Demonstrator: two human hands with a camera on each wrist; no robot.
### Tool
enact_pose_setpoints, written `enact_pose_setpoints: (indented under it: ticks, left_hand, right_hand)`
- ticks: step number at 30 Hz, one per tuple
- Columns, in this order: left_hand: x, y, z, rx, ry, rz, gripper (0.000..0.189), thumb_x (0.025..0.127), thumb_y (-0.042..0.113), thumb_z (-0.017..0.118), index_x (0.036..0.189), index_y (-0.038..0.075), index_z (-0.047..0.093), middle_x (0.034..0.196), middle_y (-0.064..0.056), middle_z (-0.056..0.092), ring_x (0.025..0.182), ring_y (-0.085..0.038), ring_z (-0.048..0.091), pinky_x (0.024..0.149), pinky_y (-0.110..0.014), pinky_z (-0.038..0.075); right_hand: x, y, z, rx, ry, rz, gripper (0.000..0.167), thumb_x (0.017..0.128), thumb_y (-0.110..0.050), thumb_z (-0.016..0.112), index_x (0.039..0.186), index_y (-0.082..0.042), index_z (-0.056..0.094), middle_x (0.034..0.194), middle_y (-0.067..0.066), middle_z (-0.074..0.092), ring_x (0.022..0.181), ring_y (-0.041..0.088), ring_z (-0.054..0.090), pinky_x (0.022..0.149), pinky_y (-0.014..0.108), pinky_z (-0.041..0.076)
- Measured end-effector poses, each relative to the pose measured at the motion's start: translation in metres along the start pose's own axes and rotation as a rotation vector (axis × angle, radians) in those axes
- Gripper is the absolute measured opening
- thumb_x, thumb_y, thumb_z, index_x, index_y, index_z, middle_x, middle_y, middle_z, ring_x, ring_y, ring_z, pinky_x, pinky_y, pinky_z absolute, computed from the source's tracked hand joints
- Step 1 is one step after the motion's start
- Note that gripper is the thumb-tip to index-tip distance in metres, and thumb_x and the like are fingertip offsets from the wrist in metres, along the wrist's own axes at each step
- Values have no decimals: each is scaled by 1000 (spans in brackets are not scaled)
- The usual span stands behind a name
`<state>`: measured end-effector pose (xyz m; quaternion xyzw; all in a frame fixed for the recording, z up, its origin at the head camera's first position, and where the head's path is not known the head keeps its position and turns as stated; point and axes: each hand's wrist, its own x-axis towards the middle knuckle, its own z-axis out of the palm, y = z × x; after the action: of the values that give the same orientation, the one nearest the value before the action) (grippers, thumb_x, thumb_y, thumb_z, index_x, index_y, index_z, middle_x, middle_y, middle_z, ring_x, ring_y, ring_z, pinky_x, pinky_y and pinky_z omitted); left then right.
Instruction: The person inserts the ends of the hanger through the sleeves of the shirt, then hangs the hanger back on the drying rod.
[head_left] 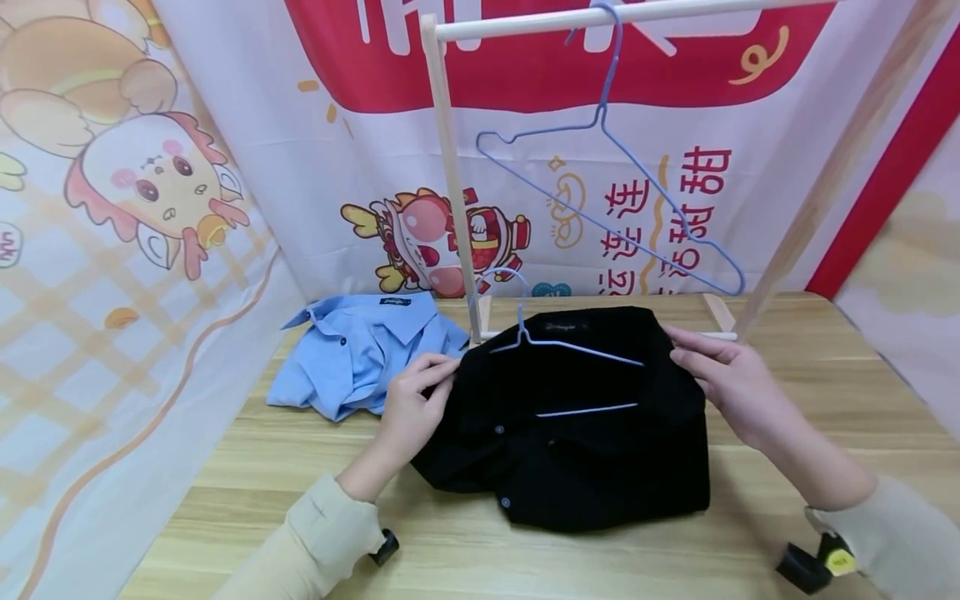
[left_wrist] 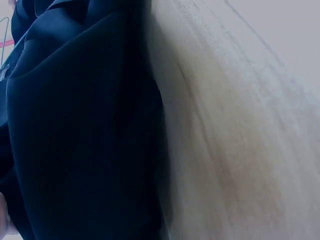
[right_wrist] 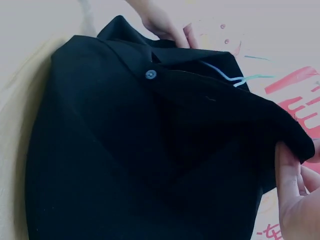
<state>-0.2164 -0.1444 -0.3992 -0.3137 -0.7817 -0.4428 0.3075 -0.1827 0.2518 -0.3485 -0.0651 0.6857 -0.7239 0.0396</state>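
A black buttoned shirt (head_left: 600, 475) is held up over the wooden table, its collar spread wide. Inside the opening sits a light blue wire hanger (head_left: 577, 348), its hook rising above the collar and its lower bar showing across the dark cloth. My left hand (head_left: 420, 400) pinches the left side of the collar between thumb and fingers. On the opposite side, my right hand (head_left: 731, 379) pinches the collar's right edge; the right wrist view shows its thumb (right_wrist: 287, 175) pressed on the cloth. Cloth fills much of the left wrist view, with only a bit of hand at its edge.
A crumpled light blue shirt (head_left: 352, 358) lies at the back left of the table (head_left: 247, 483). Behind the black shirt stands a wooden rack (head_left: 450, 158) with an unloaded blue wire hanger (head_left: 600, 125) on its rail. Printed cloth (head_left: 337, 167) hangs behind and at the sides.
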Motion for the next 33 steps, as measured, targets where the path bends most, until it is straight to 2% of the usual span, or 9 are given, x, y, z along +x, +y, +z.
enact_pose_setpoints:
  ticks: [3,4,7,10,14,17,20,28,33]
  left_hand:
    - [0,2,0,17,26,-56,28,87,-19,68,112,-7,76,102,-13,72,98,-28,69,85,-37,56]
    - [0,2,0,20,30,-75,29,88,-18,67,113,-7,75,102,-12,72,98,-28,69,86,-36,56]
    - [1,5,0,11,33,-114,28,89,-17,67,114,-6,75,103,-12,72,100,-27,69,88,-34,55]
    - [2,8,2,-15,31,-141,27,91,-14,67,115,-4,75,104,-11,72,101,-26,68,89,-31,54]
    - [3,11,5,-36,37,-164,25,92,-12,67,114,-3,76,104,-9,72,103,-26,68,91,-29,53]
    - [3,13,7,-43,44,-171,24,92,-11,68,113,-2,77,104,-9,73,103,-26,68,90,-29,52]
    - [4,16,9,-62,43,-175,24,92,-11,68,112,-3,76,104,-10,73,104,-26,68,92,-30,52]
    - [2,22,16,-89,38,-172,24,91,-13,68,112,-5,76,104,-10,72,103,-26,68,90,-32,55]
    - [3,26,19,-110,46,-202,22,92,-11,69,112,-5,76,104,-10,72,103,-23,68,88,-24,53]
  right_hand:
    - [-2,-1,-2,-5,-25,20,34,104,-11,60,123,-35,76,124,-26,63,116,-8,49,90,10,44]
    - [-3,-1,0,-13,-25,9,34,104,-9,61,123,-33,76,121,-24,64,107,-4,54,84,10,46]
    - [-6,-1,6,-101,-44,-38,38,103,-6,62,121,-36,76,89,-16,63,75,2,53,61,20,41]
    - [-10,0,15,-232,-68,-92,37,101,-5,63,125,-32,75,87,-18,61,71,1,52,58,20,40]
    - [-14,0,25,-361,-115,-135,35,101,-8,65,136,-8,68,119,-17,68,102,0,62,83,18,53]
    - [-14,0,31,-381,-112,-157,37,101,-7,65,135,5,63,118,-14,70,99,1,65,83,19,54]
    - [-14,-1,36,-399,-101,-171,36,100,-7,67,134,4,64,116,-11,72,97,2,67,82,19,55]
    - [-14,-2,53,-416,-136,-196,36,99,-4,66,134,3,65,124,17,69,97,4,67,80,21,56]
    - [-15,-1,60,-420,-157,-257,36,96,4,66,132,3,66,121,18,70,98,2,67,80,21,56]
